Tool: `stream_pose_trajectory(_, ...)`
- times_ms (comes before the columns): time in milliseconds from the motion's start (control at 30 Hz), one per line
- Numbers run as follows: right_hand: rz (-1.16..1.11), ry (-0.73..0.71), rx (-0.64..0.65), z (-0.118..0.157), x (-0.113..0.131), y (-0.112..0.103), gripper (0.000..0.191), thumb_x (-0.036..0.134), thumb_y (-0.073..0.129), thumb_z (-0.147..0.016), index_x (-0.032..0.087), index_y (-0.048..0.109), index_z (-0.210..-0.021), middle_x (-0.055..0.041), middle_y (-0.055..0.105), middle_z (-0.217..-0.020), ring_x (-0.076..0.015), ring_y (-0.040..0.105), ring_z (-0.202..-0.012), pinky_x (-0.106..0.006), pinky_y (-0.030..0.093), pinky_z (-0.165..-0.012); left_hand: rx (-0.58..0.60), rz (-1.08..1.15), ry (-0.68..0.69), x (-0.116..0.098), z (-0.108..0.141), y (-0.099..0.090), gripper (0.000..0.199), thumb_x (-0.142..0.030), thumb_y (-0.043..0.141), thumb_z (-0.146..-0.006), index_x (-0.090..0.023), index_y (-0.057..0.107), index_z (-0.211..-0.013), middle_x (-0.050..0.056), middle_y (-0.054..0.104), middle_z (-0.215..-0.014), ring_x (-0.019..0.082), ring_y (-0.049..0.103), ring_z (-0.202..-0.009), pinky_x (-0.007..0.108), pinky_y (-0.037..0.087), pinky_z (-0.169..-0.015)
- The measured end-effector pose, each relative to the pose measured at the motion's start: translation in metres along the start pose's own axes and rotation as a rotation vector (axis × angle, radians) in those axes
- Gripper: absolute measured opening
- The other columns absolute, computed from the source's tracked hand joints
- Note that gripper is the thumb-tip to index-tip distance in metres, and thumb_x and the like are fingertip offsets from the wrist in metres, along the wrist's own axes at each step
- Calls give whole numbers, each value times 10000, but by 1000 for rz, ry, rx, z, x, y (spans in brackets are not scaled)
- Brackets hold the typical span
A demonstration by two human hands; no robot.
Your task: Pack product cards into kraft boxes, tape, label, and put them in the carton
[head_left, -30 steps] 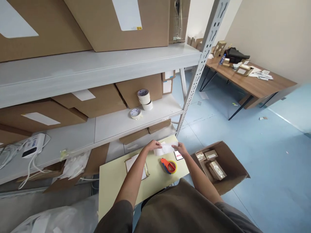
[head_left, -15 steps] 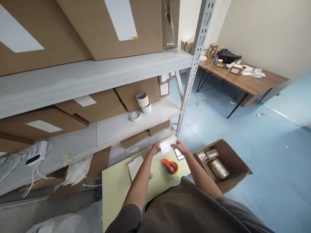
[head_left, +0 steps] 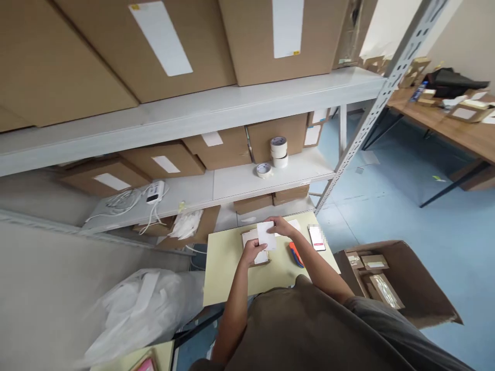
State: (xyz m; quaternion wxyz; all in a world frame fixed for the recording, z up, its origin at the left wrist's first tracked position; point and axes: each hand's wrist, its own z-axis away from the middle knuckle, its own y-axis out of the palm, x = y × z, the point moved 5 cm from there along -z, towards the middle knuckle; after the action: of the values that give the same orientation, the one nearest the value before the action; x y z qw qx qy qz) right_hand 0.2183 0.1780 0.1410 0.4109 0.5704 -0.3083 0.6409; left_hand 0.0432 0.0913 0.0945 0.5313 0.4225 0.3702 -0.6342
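A white paper is pinched between both hands over the pale yellow table. My left hand grips its lower edge, fingers closed. At its upper right edge, my right hand is closed on it too. Beneath the paper lies a small cardboard box with a white top, partly covered by the paper and my left hand. The orange and blue tape dispenser is to the right, partly hidden by my right forearm. A phone with a lit screen lies near the table's right edge.
Shelves with large cartons stand ahead. Tape rolls and a power strip sit on the middle shelf. An open carton holding small boxes is at the right. A plastic bag bulges at the left; a brown table stands far right.
The view has swung left. Both hands have brought the white paper left over the small box, away from the phone, and the paper now stands more upright.
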Motion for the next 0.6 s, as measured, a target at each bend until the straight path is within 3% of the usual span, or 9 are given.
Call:
stream_pose_trajectory(133,-91,-27,-166,-5,0,43,411,449,810,-718,206,731,-1039,-31,759,-864,-177,660,-726,-290,518,-657,-313,178,3,0,29,-35,649,-619,931,-541,-123,817,-944,124,818,-920,248,742,-804,356,570,-770)
stream_pose_trajectory(233,-73,31,-187,12,-6,57,323,503,732,-801,208,733,-932,-49,768,-903,-176,680,-742,-285,510,-667,-418,224,44,-13,44,-52,616,-594,905,-596,-117,813,-975,126,820,-948,250,744,-835,347,569,-773)
stream_pose_trajectory(367,-90,49,-125,43,-6,69,287,487,716,-823,205,741,-869,-57,781,-944,-174,692,-777,-284,502,-706,-430,240,92,-34,53,-58,575,-568,879,-652,-111,813,-994,124,818,-973,263,745,-886,336,568,-760)
stream_pose_trajectory(600,-132,-14,-203,65,6,70,283,499,735,-827,217,736,-852,-51,780,-908,-176,674,-758,-306,496,-722,-364,211,106,-49,58,-42,568,-567,875,-684,-113,819,-1022,115,820,-959,265,748,-868,348,575,-769)
